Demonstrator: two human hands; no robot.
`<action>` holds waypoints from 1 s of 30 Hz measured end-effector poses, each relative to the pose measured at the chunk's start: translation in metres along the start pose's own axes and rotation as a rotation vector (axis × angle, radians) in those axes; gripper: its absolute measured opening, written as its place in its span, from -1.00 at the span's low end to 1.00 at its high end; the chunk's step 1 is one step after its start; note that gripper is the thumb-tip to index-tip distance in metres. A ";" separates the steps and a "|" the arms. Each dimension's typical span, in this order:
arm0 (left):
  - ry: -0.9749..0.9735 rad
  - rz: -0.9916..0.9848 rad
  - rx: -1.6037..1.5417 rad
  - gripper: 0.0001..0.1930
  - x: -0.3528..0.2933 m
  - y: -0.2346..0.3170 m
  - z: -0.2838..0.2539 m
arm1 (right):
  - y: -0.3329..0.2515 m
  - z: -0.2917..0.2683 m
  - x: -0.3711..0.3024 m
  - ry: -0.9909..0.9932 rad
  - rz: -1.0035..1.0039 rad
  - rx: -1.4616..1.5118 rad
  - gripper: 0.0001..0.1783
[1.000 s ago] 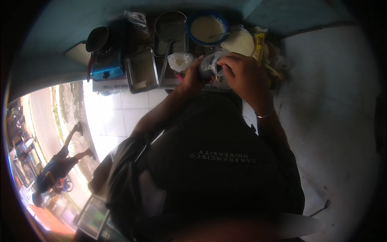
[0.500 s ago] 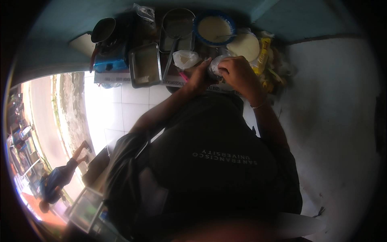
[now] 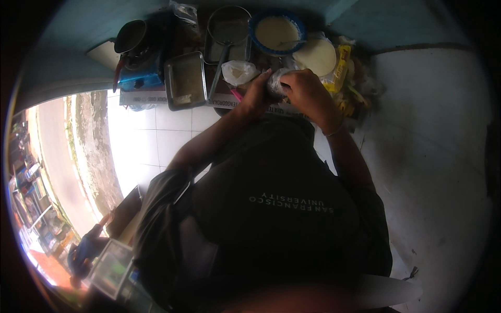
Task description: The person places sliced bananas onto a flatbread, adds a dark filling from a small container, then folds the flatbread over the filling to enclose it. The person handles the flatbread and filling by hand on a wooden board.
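Observation:
Above the near edge of a low work surface, my two hands meet around a crinkled clear plastic bag (image 3: 275,83). My left hand (image 3: 254,96) is wrapped round its left side, with the thumb pointing up. From the right, my right hand (image 3: 311,97) has its fingers curled in and pinching at the bag's upper side. What is inside the bag cannot be made out. Just left of my hands sits a white plastic bag (image 3: 239,72) with its mouth open. A bright pink item (image 3: 236,95) shows partly beside my left wrist.
Behind my hands are a blue bowl (image 3: 253,35) of pale batter and a pale round lid-like disc (image 3: 316,57). Yellow packets (image 3: 340,68) lie right. Leftward are metal trays (image 3: 170,87), a long-handled strainer (image 3: 225,52), a blue stove (image 3: 136,80) and a dark pan (image 3: 130,36).
My hands stay together on the clear bag, the right fingers shifting slightly. The view has tilted a little. At the far left, a person outside has moved lower in the picture.

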State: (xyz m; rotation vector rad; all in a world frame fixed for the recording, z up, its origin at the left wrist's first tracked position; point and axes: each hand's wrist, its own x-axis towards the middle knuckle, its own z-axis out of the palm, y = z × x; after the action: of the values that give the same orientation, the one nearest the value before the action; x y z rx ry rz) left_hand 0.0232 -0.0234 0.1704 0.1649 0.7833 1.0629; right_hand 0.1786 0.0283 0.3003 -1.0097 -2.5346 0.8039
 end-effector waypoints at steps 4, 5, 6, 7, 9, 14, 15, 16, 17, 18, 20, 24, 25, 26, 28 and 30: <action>-0.008 -0.046 0.062 -0.52 0.003 0.007 0.003 | 0.010 0.004 -0.001 -0.073 0.073 0.022 -0.86; 0.017 -0.074 0.089 -0.53 0.005 0.007 0.003 | 0.014 0.006 -0.001 -0.069 0.088 0.002 -0.84; 0.056 -0.046 0.166 -0.61 0.009 0.008 0.003 | 0.019 0.009 0.000 -0.052 0.087 -0.019 -0.83; 0.119 -0.030 0.255 -0.63 0.016 0.009 0.002 | 0.025 0.011 0.001 -0.034 0.086 -0.043 -0.82; 0.036 0.044 0.301 -0.57 0.028 0.006 -0.004 | 0.040 0.013 0.005 -0.085 0.139 -0.013 -0.79; -0.363 -0.299 -0.340 -0.50 0.069 0.004 -0.027 | 0.077 0.016 0.014 -0.113 0.096 -0.024 -0.74; -0.359 -0.275 -0.303 -0.55 0.076 0.000 -0.027 | 0.084 0.016 0.015 -0.116 0.096 -0.024 -0.74; -0.354 -0.249 -0.266 -0.59 0.080 -0.005 -0.027 | 0.090 0.017 0.016 -0.113 0.117 -0.015 -0.74; -0.225 -0.167 -0.087 -0.60 0.084 -0.011 -0.024 | 0.095 0.018 0.016 -0.108 0.135 -0.005 -0.74; -0.094 -0.085 0.091 -0.61 0.087 -0.019 -0.019 | 0.100 0.019 0.015 -0.103 0.156 0.010 -0.74; 0.035 0.029 0.302 -0.64 0.090 -0.029 -0.014 | 0.107 0.021 0.011 -0.091 0.146 0.011 -0.76; -0.043 -0.100 0.071 -0.57 0.098 -0.031 -0.014 | 0.117 0.028 0.006 -0.051 0.172 0.016 -0.77; -0.003 -0.217 -0.056 -0.57 0.101 -0.031 -0.016 | 0.119 0.030 0.005 -0.022 0.154 0.013 -0.79; -0.016 -0.137 0.060 -0.61 0.100 -0.033 -0.018 | 0.120 0.031 0.003 -0.004 0.159 0.007 -0.80; 0.020 -0.028 0.239 -0.52 0.099 -0.039 -0.023 | 0.123 0.032 0.000 0.036 0.167 0.010 -0.81; -0.077 -0.150 -0.021 -0.52 0.103 -0.040 -0.029 | 0.124 0.033 -0.002 0.081 0.167 0.026 -0.81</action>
State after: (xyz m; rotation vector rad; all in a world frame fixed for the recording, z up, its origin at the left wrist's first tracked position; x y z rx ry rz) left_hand 0.0586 0.0355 0.0789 0.1263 0.7032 0.9171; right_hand 0.2320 0.0883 0.1997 -1.2322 -2.3902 0.8209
